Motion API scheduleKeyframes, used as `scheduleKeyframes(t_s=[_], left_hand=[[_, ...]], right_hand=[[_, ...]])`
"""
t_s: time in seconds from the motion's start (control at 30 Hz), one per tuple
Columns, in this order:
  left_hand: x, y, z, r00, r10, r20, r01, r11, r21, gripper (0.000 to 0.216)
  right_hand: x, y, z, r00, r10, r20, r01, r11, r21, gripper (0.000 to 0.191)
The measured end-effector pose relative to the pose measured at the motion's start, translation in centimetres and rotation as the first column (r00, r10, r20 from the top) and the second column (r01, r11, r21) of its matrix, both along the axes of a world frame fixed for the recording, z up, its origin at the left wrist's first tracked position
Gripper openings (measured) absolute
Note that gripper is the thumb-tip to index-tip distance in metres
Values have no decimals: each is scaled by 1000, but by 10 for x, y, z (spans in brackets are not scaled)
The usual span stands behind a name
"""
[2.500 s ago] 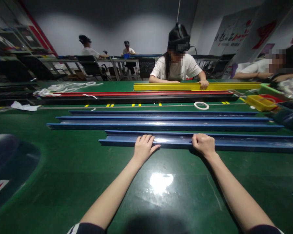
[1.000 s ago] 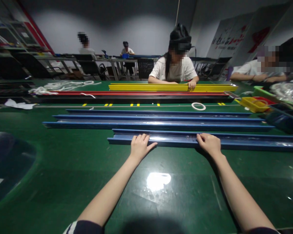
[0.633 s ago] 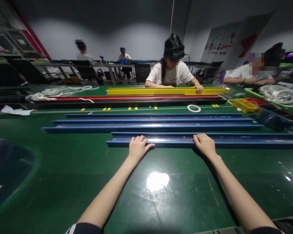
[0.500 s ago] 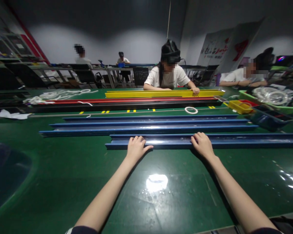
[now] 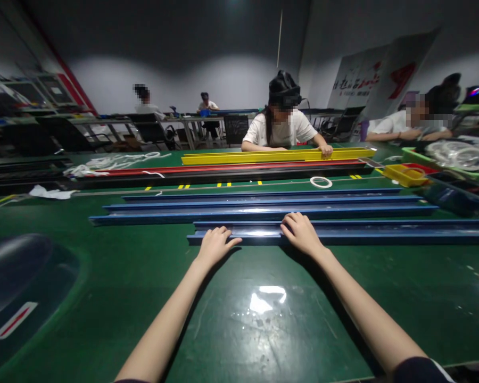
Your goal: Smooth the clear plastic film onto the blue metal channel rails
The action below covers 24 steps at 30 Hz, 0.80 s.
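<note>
A long blue channel bar [image 5: 259,233] with raised edges lies crosswise on the green table [image 5: 239,330]. My left hand [image 5: 216,244] grips it near its left end, fingers curled over the bar and thumb stretched along the near edge. Farther right, my right hand [image 5: 301,233] has its fingers bent over the same bar, reaching its far edge; its thumb is partly hidden. Just beyond lie more blue channel bars [image 5: 263,208], side by side and parallel to this one.
Across the table a person [image 5: 283,125] has a hand on a yellow channel bar [image 5: 271,155], behind a red and black bar [image 5: 231,171]. A white ring [image 5: 321,182] lies mid-table. Bins [image 5: 459,189] stand right; white strips [image 5: 112,162] and a dark glossy shape [image 5: 19,276] are left.
My right hand has moved left along the blue bar, closer to my left hand. My left hand is nearer the bar's left end. The view has turned slightly left.
</note>
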State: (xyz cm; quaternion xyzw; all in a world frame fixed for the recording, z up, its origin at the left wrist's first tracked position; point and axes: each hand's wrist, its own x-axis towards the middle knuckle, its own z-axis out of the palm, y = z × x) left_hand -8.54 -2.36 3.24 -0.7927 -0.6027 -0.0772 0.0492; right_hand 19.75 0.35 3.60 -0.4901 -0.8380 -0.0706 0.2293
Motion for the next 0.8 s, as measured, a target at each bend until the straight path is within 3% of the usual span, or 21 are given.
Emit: scheduleKeyframes(t_s=[0.17, 0.3, 0.57, 0.67, 0.8], left_hand=[[-3, -4, -3, 1000, -20, 4, 20, 999, 29, 47], [-4, -4, -1, 999, -44, 29, 44, 999, 19, 44], [-36, 14, 15, 987, 0, 163, 44, 962, -270, 43], [-52, 21, 19, 983, 72, 169, -8, 936, -351, 42], [-71, 23, 24, 976, 209, 68, -170, 913, -370, 42]], right_hand=[[-23, 9, -3, 997, 54, 50, -51, 997, -53, 33], [-30, 9, -12, 989, 6, 150, 7, 996, -91, 41], [-31, 8, -16, 978, -28, 207, 42, 997, -65, 40], [-31, 8, -17, 977, -33, 211, 46, 997, -59, 40], [-31, 8, -17, 975, -45, 219, 60, 996, -59, 40]])
